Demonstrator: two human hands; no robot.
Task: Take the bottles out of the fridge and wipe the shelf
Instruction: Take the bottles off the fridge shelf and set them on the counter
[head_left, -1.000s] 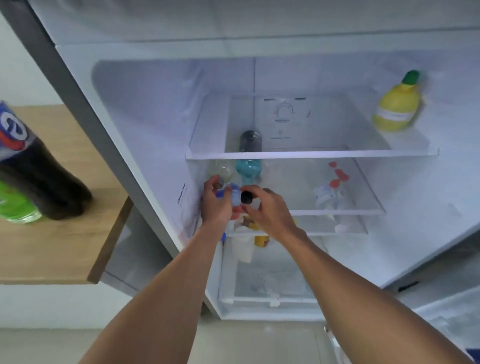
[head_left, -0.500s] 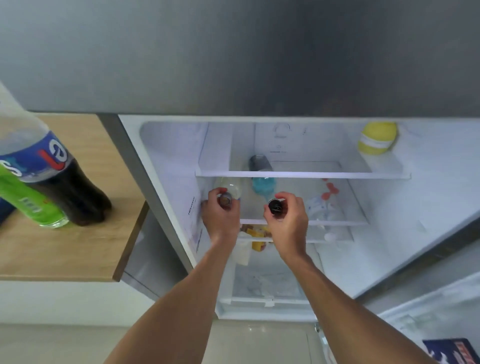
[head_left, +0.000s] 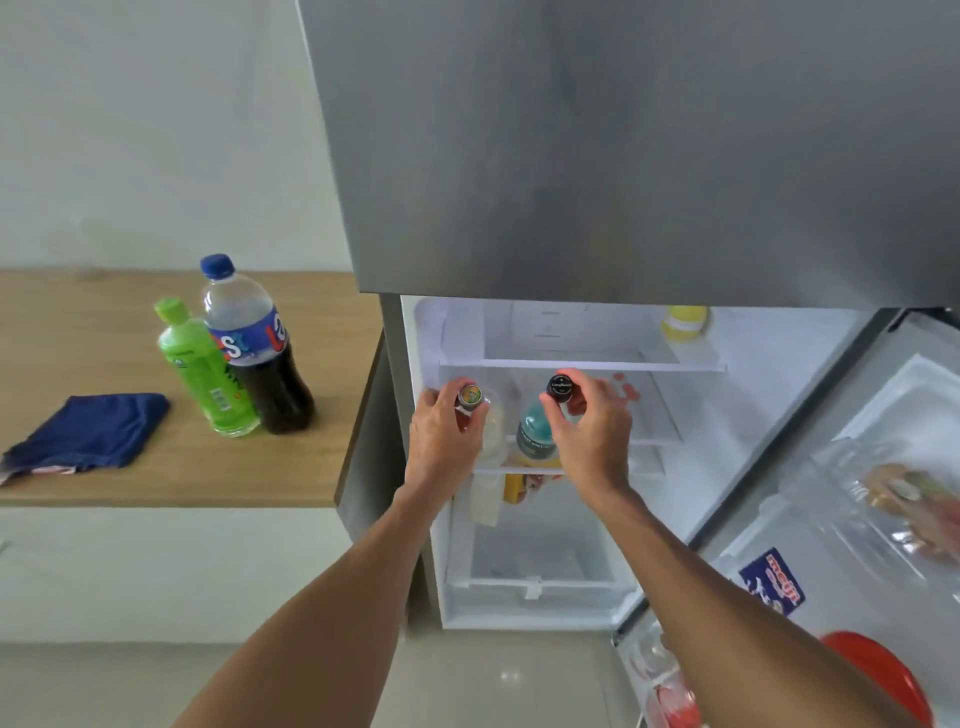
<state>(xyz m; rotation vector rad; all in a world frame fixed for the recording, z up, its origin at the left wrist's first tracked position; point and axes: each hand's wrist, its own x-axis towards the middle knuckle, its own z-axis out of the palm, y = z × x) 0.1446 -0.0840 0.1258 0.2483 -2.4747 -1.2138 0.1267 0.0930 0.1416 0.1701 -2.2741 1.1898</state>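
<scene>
Your fingers (head_left: 451, 402) on the left hand (head_left: 441, 441) are wrapped around the neck of a clear bottle (head_left: 491, 426) with a patterned cap (head_left: 470, 395); the fingers of your right hand (head_left: 589, 431) are pinched around the neck of a bottle with a black cap (head_left: 560, 387); its body is hidden behind the hand. Both bottles sit at the front of the middle shelf (head_left: 649, 441) inside the open fridge (head_left: 779, 364); whether either is already lifted clear of the shelf cannot be told. A teal bottle (head_left: 535, 434) stands between your hands, near both, and a yellow bottle (head_left: 684, 322) rests on the upper shelf at the back right.

Treat the bottles as rigid but likely cold and damp; a neck grip is narrow and may slip, so shift lower onto the body or support the base once each bottle clears the shelf edge. Judge the weight by fill level; the clear bottle appears partly filled and should be light.

On the table (head_left: 171, 467) to your left stand a green bottle (head_left: 200, 369) and a cola bottle (head_left: 254, 348), touching or nearly so; a folded blue cloth (head_left: 88, 436) lies well apart from them. Set the next bottles beside these; keep the cloth free for wiping.
</scene>
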